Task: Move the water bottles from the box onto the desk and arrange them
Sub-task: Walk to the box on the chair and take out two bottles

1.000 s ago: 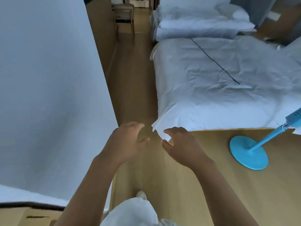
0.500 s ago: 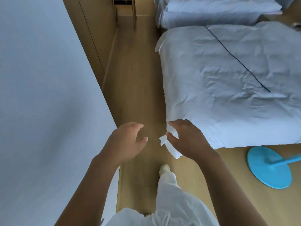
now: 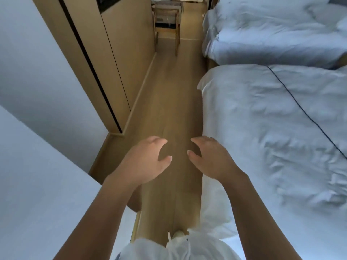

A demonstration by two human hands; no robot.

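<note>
Both hands are held out in front of the body above a strip of wooden floor (image 3: 169, 102), with bare forearms reaching in from the bottom edge of the view. The left hand (image 3: 144, 160) is seen with its fingers curled and spread apart around nothing, the thumb pointing toward the other hand. The right hand (image 3: 210, 158) is held the same way, empty and loosely cupped, just beside the near corner of a bed (image 3: 272, 128) covered in rumpled white bedding with a thin dark line across it. The two hands are kept apart, with bare floor visible between them. A second bed (image 3: 262, 29) is seen beyond the first, at the top right. A pale wall (image 3: 37, 91) and wooden panelling (image 3: 116, 53) run along the left side, and a wooden chair (image 3: 167, 21) stands at the far end of the floor. No water bottles, box or counter can be seen in this view.
</note>
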